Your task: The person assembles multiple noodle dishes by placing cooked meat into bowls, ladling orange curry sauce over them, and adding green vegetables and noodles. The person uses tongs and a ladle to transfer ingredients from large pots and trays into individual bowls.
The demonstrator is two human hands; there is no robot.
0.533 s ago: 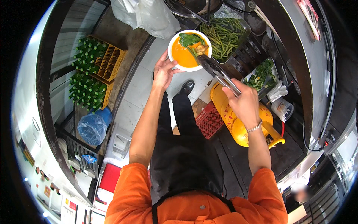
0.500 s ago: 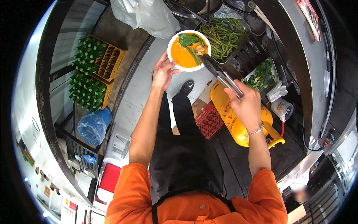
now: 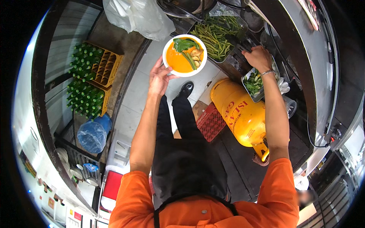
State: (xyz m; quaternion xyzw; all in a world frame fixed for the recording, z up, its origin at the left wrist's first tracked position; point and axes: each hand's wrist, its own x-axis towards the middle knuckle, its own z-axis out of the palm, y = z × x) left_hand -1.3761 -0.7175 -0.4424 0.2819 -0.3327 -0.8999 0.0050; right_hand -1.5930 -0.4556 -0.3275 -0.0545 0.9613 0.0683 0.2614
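My left hand (image 3: 159, 78) is closed on the rim and side of a white bowl (image 3: 166, 60), held level over the floor. Orange sauce fills the bowl, with leafy greens (image 3: 183, 44), cut green stalks (image 3: 189, 60) and browned slices (image 3: 196, 55) on top. My right hand (image 3: 259, 59) reaches out to the right, its fingers closed round the handle end of the tongs (image 3: 241, 48). The dark tips of the tongs rest at the edge of a metal tray of long green beans (image 3: 213, 36). Just below that hand is a tray of leafy greens (image 3: 253, 83).
A yellow gas cylinder (image 3: 239, 110) and a red crate (image 3: 214, 123) stand below the counter. At left are yellow crates (image 3: 109, 68) with green bottles (image 3: 85, 95) and a blue lined bin (image 3: 93, 133). A white plastic bag (image 3: 137, 17) hangs at the top.
My right hand with the tongs has moved away from the bowl to the bean tray. More browned slices lie in the bowl, which has shifted slightly left.
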